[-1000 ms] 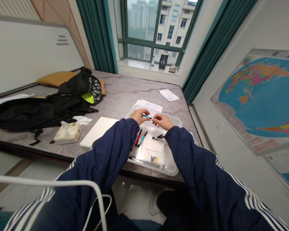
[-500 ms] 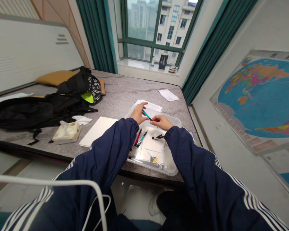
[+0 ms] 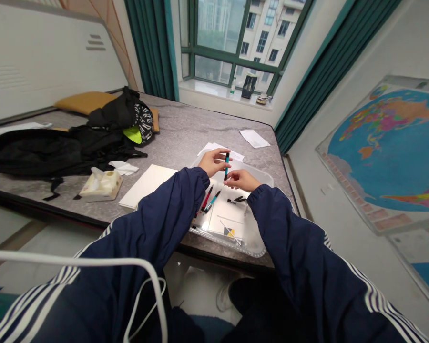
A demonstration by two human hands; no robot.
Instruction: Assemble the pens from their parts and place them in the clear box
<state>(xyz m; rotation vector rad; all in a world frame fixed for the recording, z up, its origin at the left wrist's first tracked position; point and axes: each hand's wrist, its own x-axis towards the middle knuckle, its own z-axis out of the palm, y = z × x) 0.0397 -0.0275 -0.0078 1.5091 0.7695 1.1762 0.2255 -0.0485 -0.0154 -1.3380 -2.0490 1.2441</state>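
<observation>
A teal and black pen stands nearly upright between my two hands, above the far half of a clear plastic tray. My left hand pinches the pen near its upper part. Around its lower black end, the fingers of my right hand are closed. In the tray below lie a red pen and another teal pen, side by side at the left. Several small black pieces lie near my right sleeve. A thin white stick is at the tray's near side.
Left of the tray lies a white pad, with a tissue pack beyond it. A black backpack covers the left of the bed surface. Papers lie toward the window. A white cable crosses the near left.
The pen has turned from lying slanted to nearly upright between my hands. My left hand has shifted to its upper part. The camera view has tilted slightly downward.
</observation>
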